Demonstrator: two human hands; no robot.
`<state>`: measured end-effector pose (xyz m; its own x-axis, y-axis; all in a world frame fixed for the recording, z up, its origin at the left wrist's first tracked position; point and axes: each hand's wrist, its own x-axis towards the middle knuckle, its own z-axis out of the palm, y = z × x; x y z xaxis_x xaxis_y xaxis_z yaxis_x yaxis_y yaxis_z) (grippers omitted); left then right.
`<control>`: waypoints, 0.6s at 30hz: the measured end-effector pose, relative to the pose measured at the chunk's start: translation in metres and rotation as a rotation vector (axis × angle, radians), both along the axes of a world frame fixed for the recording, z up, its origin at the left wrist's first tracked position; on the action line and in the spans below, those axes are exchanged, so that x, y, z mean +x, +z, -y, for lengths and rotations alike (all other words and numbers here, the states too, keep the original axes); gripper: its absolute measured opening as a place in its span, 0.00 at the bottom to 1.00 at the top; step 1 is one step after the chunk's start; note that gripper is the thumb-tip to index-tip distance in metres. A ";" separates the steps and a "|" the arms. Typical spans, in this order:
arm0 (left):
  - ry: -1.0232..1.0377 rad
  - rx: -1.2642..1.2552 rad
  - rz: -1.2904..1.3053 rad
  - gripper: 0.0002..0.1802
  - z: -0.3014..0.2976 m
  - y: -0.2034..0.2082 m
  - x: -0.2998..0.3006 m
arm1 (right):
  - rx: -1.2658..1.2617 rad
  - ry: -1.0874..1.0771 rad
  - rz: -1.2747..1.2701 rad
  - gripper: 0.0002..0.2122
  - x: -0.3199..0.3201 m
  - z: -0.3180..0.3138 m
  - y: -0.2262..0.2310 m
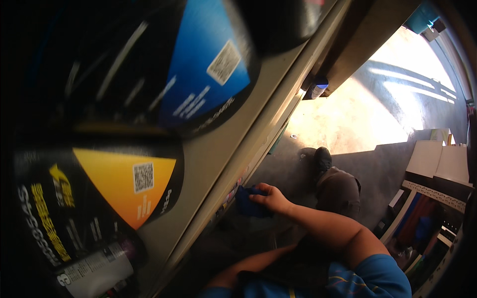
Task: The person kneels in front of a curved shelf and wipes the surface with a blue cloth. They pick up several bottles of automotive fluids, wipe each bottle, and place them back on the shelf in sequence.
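My right hand (pixel 271 197) is closed on a dark blue cloth (pixel 252 203), with fingers and thumb pinching its upper part. The cloth lies against the front edge of a beige shelf (pixel 218 191), where a strip of small coloured labels (pixel 233 191) runs. My left forearm (pixel 258 263) crosses low in front of my body, and its hand is hidden. On the shelf stand a black container with a blue triangle label (pixel 208 74) and another with a yellow triangle label (pixel 134 184). A bottle with a pale label (pixel 99 268) is close by at the lower left.
A small can with a blue and white label (pixel 319 89) sits by the lower shelf part. My leg and dark shoe (pixel 323 159) are on the sunlit concrete floor (pixel 338 119). At right are cardboard boxes (pixel 427 159) and a perforated metal rack (pixel 437 196). A teal bucket (pixel 421 20) is far right.
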<state>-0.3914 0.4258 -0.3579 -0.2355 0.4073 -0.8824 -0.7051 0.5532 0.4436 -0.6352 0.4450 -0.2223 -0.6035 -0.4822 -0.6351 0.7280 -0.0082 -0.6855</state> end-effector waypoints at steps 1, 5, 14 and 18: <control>-0.006 -0.001 0.004 0.14 -0.002 0.004 -0.004 | 0.041 0.052 -0.045 0.20 -0.013 -0.005 -0.005; -0.013 0.005 -0.009 0.14 -0.018 0.010 -0.023 | 0.175 0.241 -0.166 0.22 -0.055 -0.022 -0.017; 0.140 -0.078 -0.232 0.13 -0.043 -0.031 -0.068 | 0.101 0.382 -0.299 0.17 -0.080 -0.028 -0.001; 0.302 -0.166 -0.422 0.13 -0.005 0.007 -0.086 | 0.113 0.267 -0.352 0.16 -0.045 -0.039 -0.005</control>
